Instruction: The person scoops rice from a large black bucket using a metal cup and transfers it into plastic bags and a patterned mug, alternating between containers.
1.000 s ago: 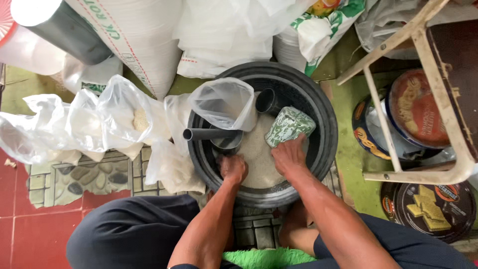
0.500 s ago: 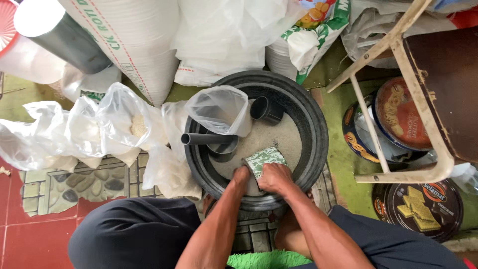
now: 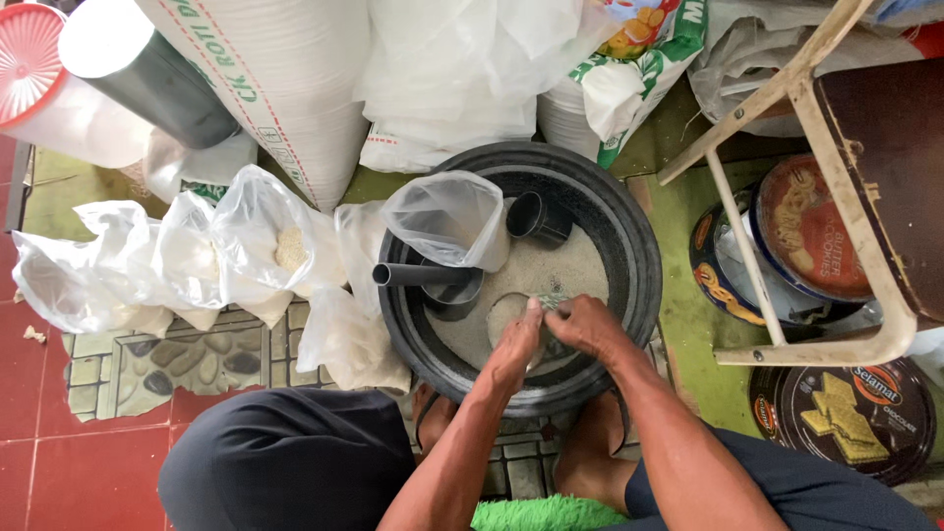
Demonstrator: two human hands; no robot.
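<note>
Both hands, left hand and right hand, close their grip on a small green-patterned packet, pressing it into the pale grain inside the black basin.

White sacks behind basin; round biscuit tins right.

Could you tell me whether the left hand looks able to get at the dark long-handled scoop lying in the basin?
Probably yes: the left hand is already inside the black basin, and the scoop lies uncovered beside it.
</note>
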